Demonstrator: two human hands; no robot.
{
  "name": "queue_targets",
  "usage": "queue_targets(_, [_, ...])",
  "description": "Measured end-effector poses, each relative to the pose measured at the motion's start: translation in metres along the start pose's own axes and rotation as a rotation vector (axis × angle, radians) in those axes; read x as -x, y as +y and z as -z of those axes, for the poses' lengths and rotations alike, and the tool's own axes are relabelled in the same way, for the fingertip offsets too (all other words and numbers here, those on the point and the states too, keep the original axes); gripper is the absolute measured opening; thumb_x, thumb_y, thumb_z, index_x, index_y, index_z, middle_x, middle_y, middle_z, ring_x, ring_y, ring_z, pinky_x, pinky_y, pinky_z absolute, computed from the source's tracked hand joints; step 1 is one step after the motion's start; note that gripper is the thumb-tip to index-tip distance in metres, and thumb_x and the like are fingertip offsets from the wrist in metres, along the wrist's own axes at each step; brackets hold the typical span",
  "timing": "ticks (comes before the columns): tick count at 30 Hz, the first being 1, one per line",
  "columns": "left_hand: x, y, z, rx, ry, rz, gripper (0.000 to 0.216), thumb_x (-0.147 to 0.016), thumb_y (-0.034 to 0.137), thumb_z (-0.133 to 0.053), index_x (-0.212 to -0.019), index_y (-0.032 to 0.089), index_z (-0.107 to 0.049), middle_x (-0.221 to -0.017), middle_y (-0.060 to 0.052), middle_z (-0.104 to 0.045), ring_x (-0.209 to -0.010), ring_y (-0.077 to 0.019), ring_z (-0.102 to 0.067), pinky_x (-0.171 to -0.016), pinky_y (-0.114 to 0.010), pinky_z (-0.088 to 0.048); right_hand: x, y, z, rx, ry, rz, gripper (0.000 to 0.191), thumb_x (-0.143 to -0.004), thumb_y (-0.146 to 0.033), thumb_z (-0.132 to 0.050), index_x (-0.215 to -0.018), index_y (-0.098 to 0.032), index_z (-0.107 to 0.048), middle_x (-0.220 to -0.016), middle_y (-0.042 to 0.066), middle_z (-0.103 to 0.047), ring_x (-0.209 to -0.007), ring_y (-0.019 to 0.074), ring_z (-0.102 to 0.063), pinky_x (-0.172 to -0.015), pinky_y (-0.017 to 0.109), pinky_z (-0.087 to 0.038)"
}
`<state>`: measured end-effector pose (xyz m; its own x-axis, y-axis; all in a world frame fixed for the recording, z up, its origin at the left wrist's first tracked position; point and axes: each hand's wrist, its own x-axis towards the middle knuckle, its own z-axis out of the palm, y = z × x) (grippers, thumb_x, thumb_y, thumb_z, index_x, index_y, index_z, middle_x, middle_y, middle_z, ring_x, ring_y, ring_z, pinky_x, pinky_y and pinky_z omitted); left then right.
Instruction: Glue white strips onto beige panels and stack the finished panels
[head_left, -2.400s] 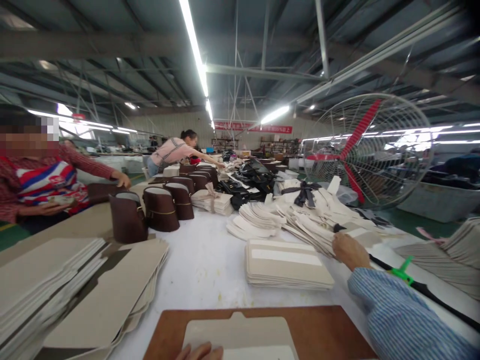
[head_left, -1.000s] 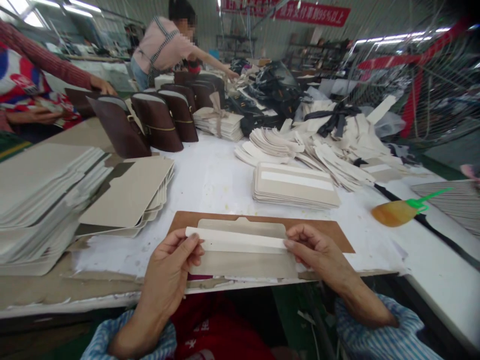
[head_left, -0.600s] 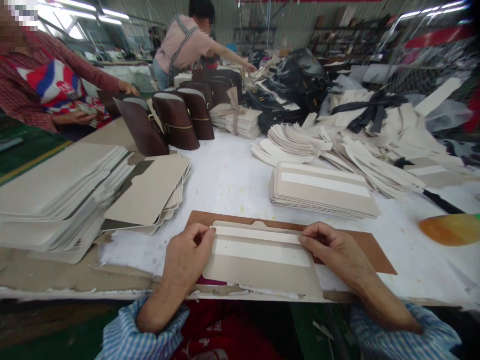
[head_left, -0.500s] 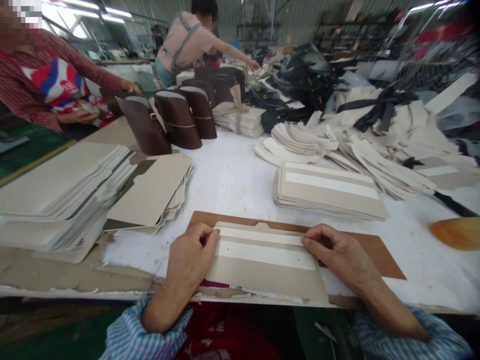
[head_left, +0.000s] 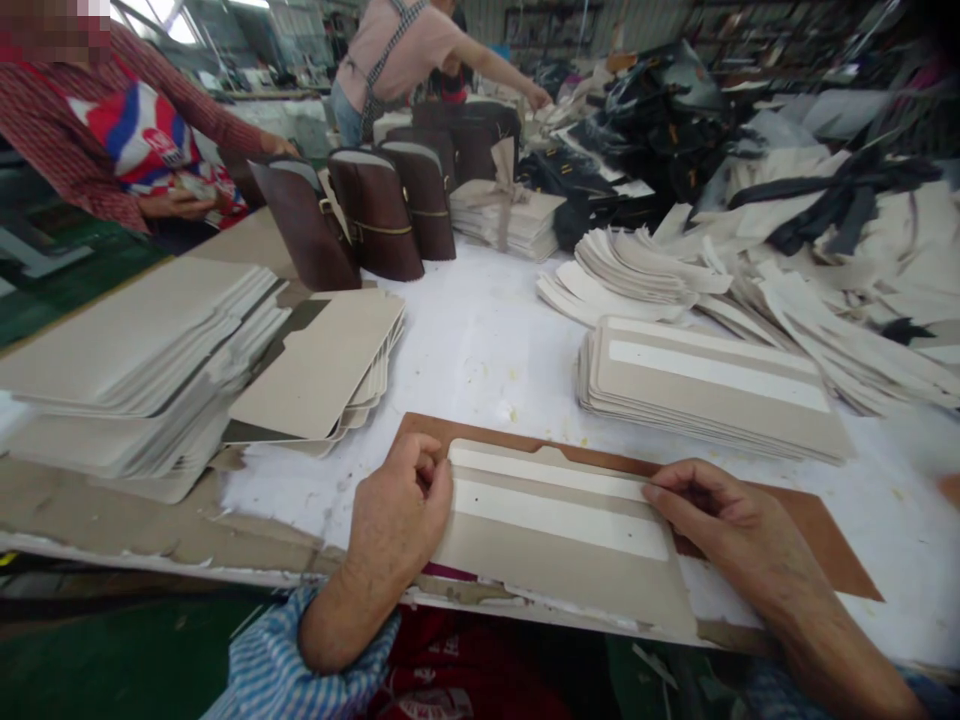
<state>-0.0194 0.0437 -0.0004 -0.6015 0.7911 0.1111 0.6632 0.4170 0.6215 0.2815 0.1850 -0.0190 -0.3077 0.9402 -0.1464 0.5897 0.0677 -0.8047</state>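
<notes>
- The left hand (head_left: 394,525) is curled closed, its fingers (head_left: 429,478) pinching the left end of the white strip (head_left: 559,518) that lies across the grey card panel (head_left: 570,560). The right hand (head_left: 739,530) has its fingers (head_left: 667,498) closed onto the strip's right end, pressing it down.
- The panel lies on a brown backing board (head_left: 817,530) at the near edge of the worktop (head_left: 480,350), and its lower edge overhangs that edge. A heavy press near the overhang could tip or slide the panel, and the strip would then set crooked.
- If one hand pulls harder than the other, the strip could skew or buckle against the panel's upper tabbed edge. I cannot tell whether it is already stuck fast.
- The ragged paper covering (head_left: 285,500) on the near worktop looks torn. A sleeve (head_left: 300,670) could catch on it and jog the board.
- Just beyond, a stack of finished panels (head_left: 712,395) sits near the right hand; a wide sweep of that arm might knock its top pieces askew.
- To the left, fanned piles of grey card (head_left: 150,360) lean toward the edge and could slip.
- Further off stand brown leather bags (head_left: 375,215), more cut pieces (head_left: 637,270), and two other people (head_left: 127,130) reaching across, well apart from this work.
</notes>
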Motion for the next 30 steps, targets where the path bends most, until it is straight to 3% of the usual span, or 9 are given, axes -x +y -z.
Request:
queue_targets(3, [0.001, -0.001, -0.001, -0.022, 0.0, -0.026, 0.008, -0.09, 0.025, -0.059, -0.093, 0.024, -0.066, -0.07, 0.004, -0.067, -0.064, -0.0151, -0.063, -0.064, -0.028, -0.041, 0.001, -0.004, 0.0, -0.025, 0.025, -0.021, 0.039, -0.077, -0.063, -0.073, -0.081, -0.024, -0.071, -0.062, 0.0, -0.061, -0.051, 0.0164, -0.055, -0.046, 0.027, -0.044])
queue_targets(7, [0.002, -0.004, -0.002, -0.023, 0.007, -0.167, 0.015, -0.091, 0.021, -0.058, -0.082, 0.023, -0.069, -0.077, 0.002, -0.07, -0.072, -0.0148, -0.065, -0.069, -0.028, -0.043, 0.002, -0.008, 0.0, -0.005, 0.054, -0.018, 0.039, -0.074, -0.063, -0.074, -0.077, -0.024, -0.071, -0.059, 0.0, -0.061, -0.05, 0.017, -0.055, -0.045, 0.027, -0.044])
queue_targets(13, [0.003, -0.009, -0.005, -0.061, 0.027, -0.28, 0.018, -0.097, 0.023, -0.057, -0.093, 0.022, -0.075, -0.084, 0.0, -0.072, -0.079, -0.0159, -0.068, -0.072, -0.028, -0.046, 0.003, -0.007, 0.001, 0.021, 0.045, -0.028, 0.039, -0.073, -0.062, -0.073, -0.077, -0.024, -0.071, -0.059, 0.0, -0.061, -0.05, 0.0173, -0.055, -0.046, 0.028, -0.044])
queue_targets(24, [0.005, -0.01, -0.006, -0.167, 0.022, -0.304, 0.024, -0.1, 0.027, -0.055, -0.098, 0.023, -0.078, -0.086, -0.002, -0.072, -0.079, -0.0169, -0.071, -0.072, -0.028, -0.05, 0.002, 0.004, 0.0, 0.026, 0.037, 0.006, 0.039, -0.079, -0.062, -0.072, -0.081, -0.023, -0.072, -0.065, 0.001, -0.064, -0.053, 0.0168, -0.057, -0.048, 0.027, -0.045])
queue_targets(30, [0.005, -0.009, -0.007, -0.157, 0.03, -0.304, 0.021, -0.099, 0.025, -0.055, -0.098, 0.022, -0.076, -0.087, -0.001, -0.072, -0.079, -0.0168, -0.069, -0.072, -0.028, -0.049, 0.001, 0.004, 0.0, 0.048, 0.033, 0.002, 0.038, -0.08, -0.063, -0.07, -0.081, -0.025, -0.07, -0.061, -0.002, -0.059, -0.053, 0.0159, -0.054, -0.048, 0.027, -0.039])
